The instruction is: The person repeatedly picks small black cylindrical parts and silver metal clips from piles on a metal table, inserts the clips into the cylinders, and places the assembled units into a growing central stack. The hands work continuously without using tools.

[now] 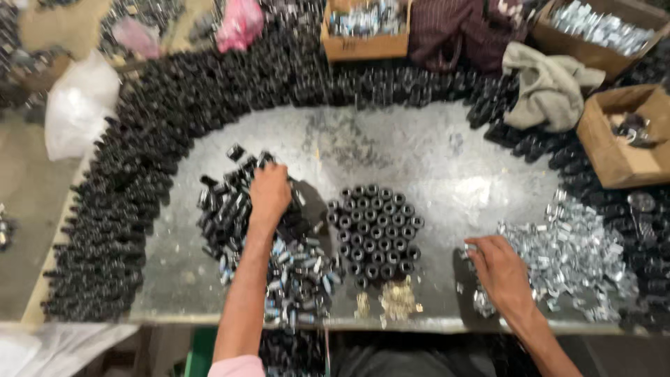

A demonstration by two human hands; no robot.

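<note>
My left hand (269,193) rests on a loose heap of small black cylinders (230,206), fingers curled down into it; whether it holds one I cannot tell. My right hand (497,269) lies on the edge of a pile of shiny silver metal clips (572,255), fingers bent over a few of them. Between the hands stands a tight cluster of upright black cylinders (377,234). Below the left hand lie black cylinders with silver parts (300,276). A small heap of brass-coloured bits (396,299) sits at the table's front edge.
A thick bank of black cylinders (146,174) rings the grey metal table (419,153). Cardboard boxes (621,132) with silver parts stand at back and right. A beige cloth (548,87), a white bag (77,105) and a pink bag (239,24) lie around.
</note>
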